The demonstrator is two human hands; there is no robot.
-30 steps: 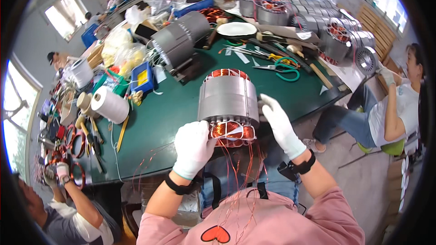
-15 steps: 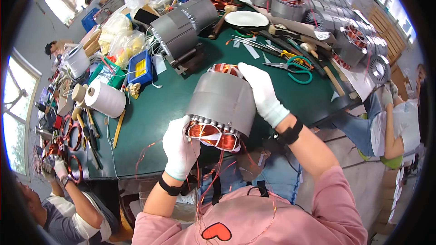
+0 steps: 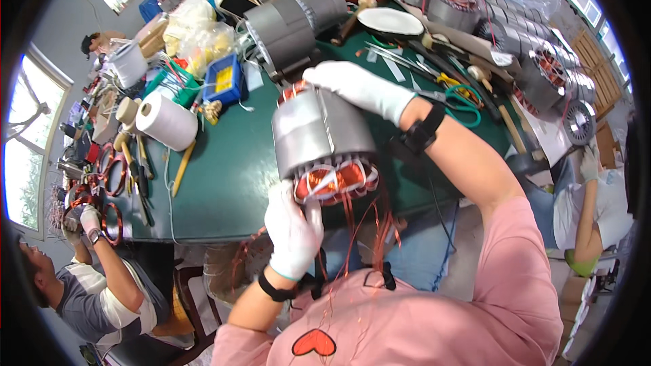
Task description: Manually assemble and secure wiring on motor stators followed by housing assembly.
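Observation:
A grey motor stator (image 3: 322, 125) with copper windings laced in white cord sits between my gloved hands at the front of the green table. My left hand (image 3: 293, 230) grips its near left edge, fingers closed beside the laced copper coil (image 3: 337, 181). My right hand (image 3: 356, 88) is wrapped over the far end, near the copper coil there; some of its fingertips are hidden behind the stator. Thin copper lead wires (image 3: 349, 230) hang from the near end toward my lap.
Behind the stator lie more grey stator cores (image 3: 281, 37). Teal-handled scissors (image 3: 464, 105), hammers and a white dish (image 3: 390, 22) are to the right. A white thread spool (image 3: 167, 120) and blue bin (image 3: 222, 80) stand left. Co-workers sit at both sides.
The stator has turned, bringing a bright seam along its shell toward the middle. My right hand has shifted left over its far end. The whole view has swung slightly.

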